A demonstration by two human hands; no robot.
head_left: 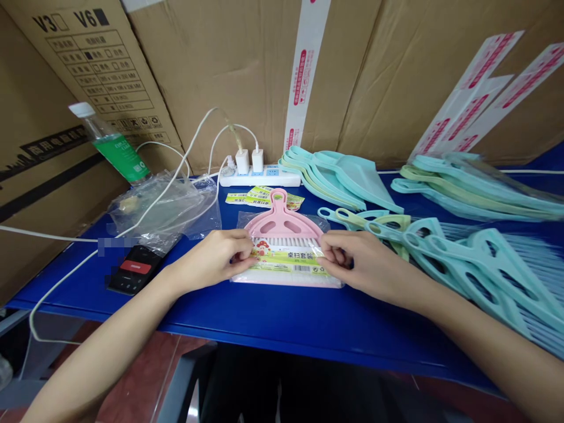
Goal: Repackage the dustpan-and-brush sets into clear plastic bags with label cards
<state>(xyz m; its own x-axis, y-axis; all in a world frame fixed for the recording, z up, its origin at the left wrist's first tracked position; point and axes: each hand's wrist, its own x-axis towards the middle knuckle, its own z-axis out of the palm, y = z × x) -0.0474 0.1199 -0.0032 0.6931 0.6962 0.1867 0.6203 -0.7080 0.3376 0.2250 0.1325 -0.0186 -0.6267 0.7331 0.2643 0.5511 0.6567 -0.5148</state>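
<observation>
A pink dustpan and brush set [278, 226] lies in a clear plastic bag on the blue table [264, 317], its handle pointing away from me. A yellow-green printed label [288, 256] lies across its bristles. At the left edge of the set, my left hand [231, 254] pinches the bag and label with closed fingers. My right hand [348, 258] does the same at the right edge, fingers curled on the bag. More labels [251, 198] rest just behind the pink handle.
Turquoise dustpans [348, 173] are stacked behind, with more dustpans [476, 188] and brushes [480, 258] at right. A power strip [264, 177] with white cables, a bottle [118, 154], crumpled plastic bags [163, 202] and a phone [136, 269] occupy the left. Cardboard [247, 70] stands behind.
</observation>
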